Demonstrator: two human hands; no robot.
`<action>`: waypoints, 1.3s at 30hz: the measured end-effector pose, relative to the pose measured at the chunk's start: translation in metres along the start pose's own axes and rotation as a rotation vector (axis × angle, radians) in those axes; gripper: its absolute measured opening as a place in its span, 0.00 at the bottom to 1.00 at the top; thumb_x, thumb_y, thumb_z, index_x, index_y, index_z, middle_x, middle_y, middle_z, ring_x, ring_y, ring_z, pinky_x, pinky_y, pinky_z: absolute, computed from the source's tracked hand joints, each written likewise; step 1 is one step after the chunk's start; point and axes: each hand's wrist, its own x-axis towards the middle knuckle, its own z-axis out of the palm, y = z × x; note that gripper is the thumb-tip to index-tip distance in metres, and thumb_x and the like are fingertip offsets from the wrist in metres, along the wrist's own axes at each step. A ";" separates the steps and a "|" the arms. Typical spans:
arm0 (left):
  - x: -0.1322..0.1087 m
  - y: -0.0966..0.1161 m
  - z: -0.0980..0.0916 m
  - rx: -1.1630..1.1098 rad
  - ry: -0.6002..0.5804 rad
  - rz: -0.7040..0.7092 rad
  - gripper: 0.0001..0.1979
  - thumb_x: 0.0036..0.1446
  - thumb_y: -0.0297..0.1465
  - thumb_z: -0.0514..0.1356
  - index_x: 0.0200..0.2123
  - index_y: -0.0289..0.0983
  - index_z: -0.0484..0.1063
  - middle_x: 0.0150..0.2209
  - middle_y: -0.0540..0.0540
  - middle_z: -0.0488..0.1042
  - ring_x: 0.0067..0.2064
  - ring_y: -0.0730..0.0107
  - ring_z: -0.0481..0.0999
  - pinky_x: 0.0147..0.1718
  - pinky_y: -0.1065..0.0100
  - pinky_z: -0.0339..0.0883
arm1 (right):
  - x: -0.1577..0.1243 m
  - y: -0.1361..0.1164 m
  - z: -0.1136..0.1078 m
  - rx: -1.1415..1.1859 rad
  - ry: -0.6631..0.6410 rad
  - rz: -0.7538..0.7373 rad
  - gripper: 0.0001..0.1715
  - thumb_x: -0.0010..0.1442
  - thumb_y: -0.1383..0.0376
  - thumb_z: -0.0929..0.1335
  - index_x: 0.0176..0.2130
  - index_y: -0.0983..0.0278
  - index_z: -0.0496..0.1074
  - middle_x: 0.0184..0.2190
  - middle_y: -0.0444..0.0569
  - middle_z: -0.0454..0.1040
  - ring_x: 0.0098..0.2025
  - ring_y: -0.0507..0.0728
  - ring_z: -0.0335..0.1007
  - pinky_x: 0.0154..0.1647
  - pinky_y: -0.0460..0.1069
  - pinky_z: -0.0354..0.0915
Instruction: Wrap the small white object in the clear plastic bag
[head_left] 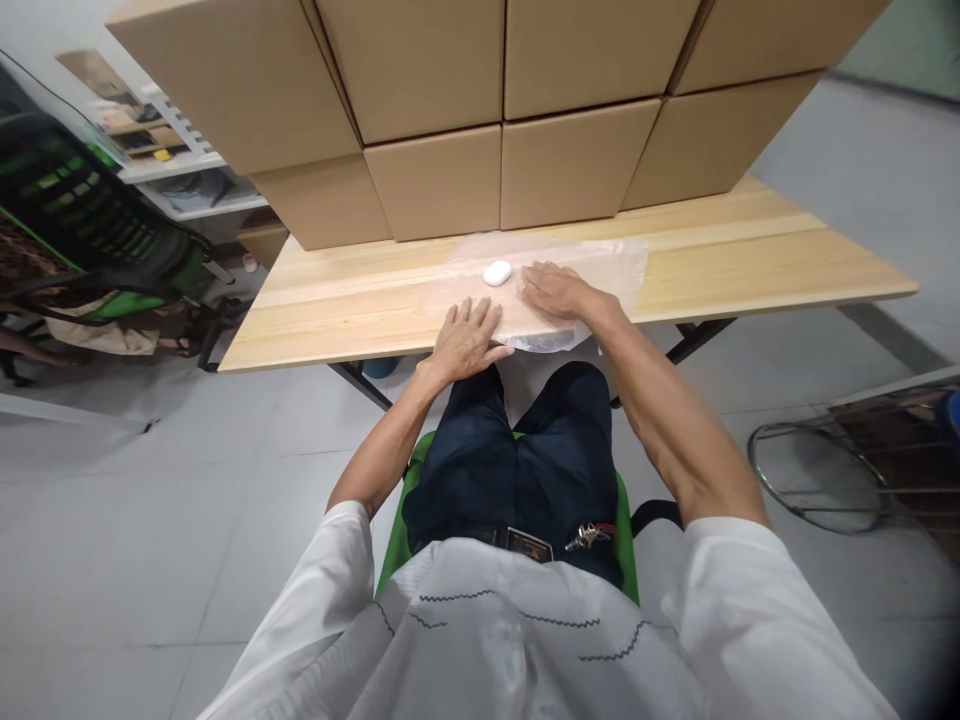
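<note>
Fingers of the left hand (pixel 466 338) are slightly spread, pressed flat at frame centre; those of the right hand (pixel 556 290) are extended flat, close together. Parts of a thin, wrinkled, translucent sheet (pixel 630 262) are hidden beneath both; its near edge is draped over the table (pixel 765 255), pale and wood-grained. On the sheet, just above centre, a smooth, rounded white object (pixel 497 273) is seen; its identity cannot be determined. Stacked cardboard boxes (pixel 435 185) are cut off by the top edge.

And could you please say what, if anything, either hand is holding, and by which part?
Nothing appears held: the left hand and right hand rest palm down on the translucent sheet.
</note>
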 end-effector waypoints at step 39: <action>-0.013 -0.004 -0.019 -0.091 -0.029 0.063 0.38 0.85 0.44 0.62 0.88 0.34 0.65 0.90 0.27 0.62 0.91 0.37 0.62 0.88 0.38 0.59 | -0.094 0.140 0.011 -0.054 0.181 0.002 0.49 0.85 0.44 0.59 0.89 0.65 0.66 0.92 0.56 0.61 0.95 0.71 0.51 0.96 0.71 0.49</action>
